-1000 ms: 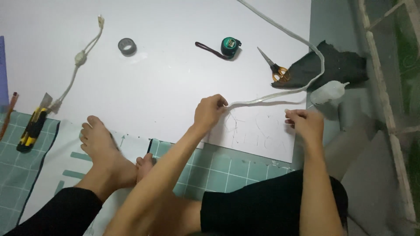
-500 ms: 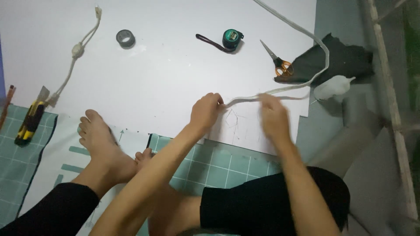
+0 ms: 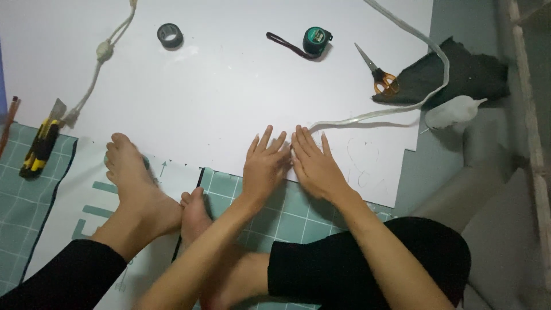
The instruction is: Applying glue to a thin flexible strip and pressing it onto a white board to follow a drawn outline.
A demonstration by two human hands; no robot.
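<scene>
White sheet [image 3: 229, 92], teal cutting mat [image 3: 287, 218] with pale grid lines, orange-handled scissors [image 3: 379, 72], green-black tape measure [image 3: 317, 40], grey tape roll [image 3: 170, 35], yellow-black knife [image 3: 39, 149], dark grey cloth [image 3: 470, 74].

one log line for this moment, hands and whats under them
left hand: flat on white sheet | right hand: flat beside it, holding nothing | white strip: end near right fingertips

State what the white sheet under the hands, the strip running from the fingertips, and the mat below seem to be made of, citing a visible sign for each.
White sheet: probably card or foam board, matt, lying flat with straight cut edges.
Strip: seemingly soft plastic or coated tape, pale and slightly glossy, curving freely.
Mat: likely vinyl or rubber cutting mat, matt green with a printed white grid.
Both the left hand and right hand press flat on the sheet.
</scene>
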